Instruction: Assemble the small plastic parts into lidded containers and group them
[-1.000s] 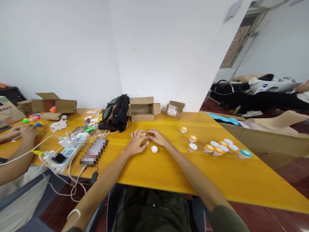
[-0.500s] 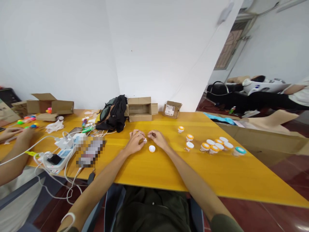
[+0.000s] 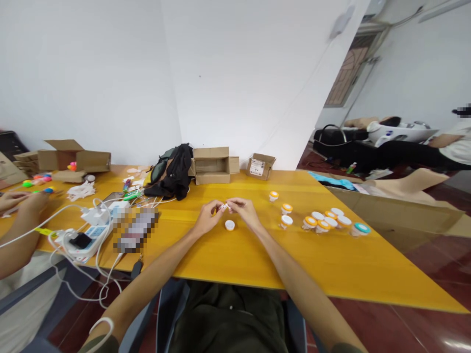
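Note:
My left hand (image 3: 209, 215) is closed in a pinch on a small white piece (image 3: 223, 207), too small to name. Close to its fingertips, my right hand (image 3: 244, 211) pinches the same piece or another small white bit beside it; I cannot tell which. Just below the hands, a round white cap or small tub (image 3: 230, 225) rests on the yellow table (image 3: 235, 262). To the right of my right hand are small clear jars with orange or white lids, the nearest being a white-lidded jar (image 3: 286, 221).
Several lidded jars (image 3: 324, 224) cluster at the right, with a teal-lidded jar (image 3: 362, 228) at their edge. Cardboard boxes (image 3: 211, 177) and a black bag (image 3: 171, 174) stand along the wall. At left lie a power strip (image 3: 93, 235), cables and a phone (image 3: 138, 230); another person's hands (image 3: 33, 206) work beyond.
My hands have come together, so their fingertips now meet around the small white piece or pieces. The round white cap below stays on the table.

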The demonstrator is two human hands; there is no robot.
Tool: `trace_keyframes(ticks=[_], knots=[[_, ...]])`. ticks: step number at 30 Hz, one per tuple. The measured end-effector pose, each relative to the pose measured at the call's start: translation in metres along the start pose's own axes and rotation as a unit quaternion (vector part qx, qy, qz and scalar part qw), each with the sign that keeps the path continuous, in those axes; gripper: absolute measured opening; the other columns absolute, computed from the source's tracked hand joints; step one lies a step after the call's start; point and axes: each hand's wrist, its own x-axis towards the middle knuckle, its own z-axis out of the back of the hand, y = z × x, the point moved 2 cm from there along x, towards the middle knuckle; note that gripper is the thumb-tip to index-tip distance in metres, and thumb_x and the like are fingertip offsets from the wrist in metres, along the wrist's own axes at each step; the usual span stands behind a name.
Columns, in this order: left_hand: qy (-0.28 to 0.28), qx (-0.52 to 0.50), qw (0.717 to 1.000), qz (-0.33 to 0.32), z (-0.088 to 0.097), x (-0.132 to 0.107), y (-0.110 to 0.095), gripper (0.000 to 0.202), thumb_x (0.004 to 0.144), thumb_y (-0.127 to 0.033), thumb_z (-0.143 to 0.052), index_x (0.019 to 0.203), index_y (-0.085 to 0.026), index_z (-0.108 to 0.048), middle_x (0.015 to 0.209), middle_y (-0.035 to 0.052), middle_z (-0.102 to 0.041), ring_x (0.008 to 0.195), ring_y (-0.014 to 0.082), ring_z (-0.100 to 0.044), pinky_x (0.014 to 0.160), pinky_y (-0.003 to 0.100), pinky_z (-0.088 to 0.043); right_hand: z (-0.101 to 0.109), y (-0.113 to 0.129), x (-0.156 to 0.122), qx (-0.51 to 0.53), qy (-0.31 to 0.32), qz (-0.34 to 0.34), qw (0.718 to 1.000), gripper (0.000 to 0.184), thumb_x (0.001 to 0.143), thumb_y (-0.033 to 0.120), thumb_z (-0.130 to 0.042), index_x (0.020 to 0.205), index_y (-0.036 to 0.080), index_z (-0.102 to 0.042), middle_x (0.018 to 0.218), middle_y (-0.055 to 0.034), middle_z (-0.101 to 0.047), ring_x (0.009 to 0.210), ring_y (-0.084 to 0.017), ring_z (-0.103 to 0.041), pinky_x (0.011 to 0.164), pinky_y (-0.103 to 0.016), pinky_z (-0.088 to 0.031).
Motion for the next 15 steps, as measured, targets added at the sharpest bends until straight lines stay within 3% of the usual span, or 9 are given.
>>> trace_keyframes(ticks=[4, 11, 15], knots=[[0.003, -0.038, 0.999, 0.008, -0.0033, -0.0003, -0.0016, 0.022, 0.086, -0.036, -0.056, 0.083, -0.018, -0.068, 0.070, -0.0007, -0.065, 0.060, 0.0115, -0.050, 0.059, 0.024, -0.039, 0.0036, 0.0028, -0.0027, 0.018, -0.030, -0.001, 0.999, 0.033, 0.060, 0.051, -0.077, 0.074, 0.021, -0.074, 0.075, -0.0044, -0.073, 0.069, -0.020, -0.066, 0.068, -0.035, -0.057], [0.012, -0.058, 0.998, 0.019, -0.0054, 0.0011, -0.0003, 0.023, 0.084, -0.035, -0.059, 0.086, -0.017, -0.073, 0.074, 0.0015, -0.071, 0.063, 0.0131, -0.054, 0.061, 0.024, -0.040, 0.0021, 0.0089, -0.0028, -0.049, -0.037, 0.037, 0.997, 0.027, 0.066, 0.046, -0.071, 0.074, 0.021, -0.075, 0.076, -0.0048, -0.074, 0.072, -0.021, -0.065, 0.066, -0.033, -0.054], [0.020, -0.067, 0.997, 0.020, -0.0061, 0.0022, 0.0007, 0.024, 0.084, -0.037, -0.060, 0.086, -0.018, -0.075, 0.073, 0.0020, -0.072, 0.063, 0.0139, -0.056, 0.062, 0.025, -0.043, 0.0025, 0.0093, -0.0031, -0.061, -0.028, 0.039, 0.997, 0.023, 0.067, 0.043, -0.070, 0.073, 0.021, -0.075, 0.071, -0.0037, -0.073, 0.065, -0.019, -0.063, 0.064, -0.032, -0.053]])
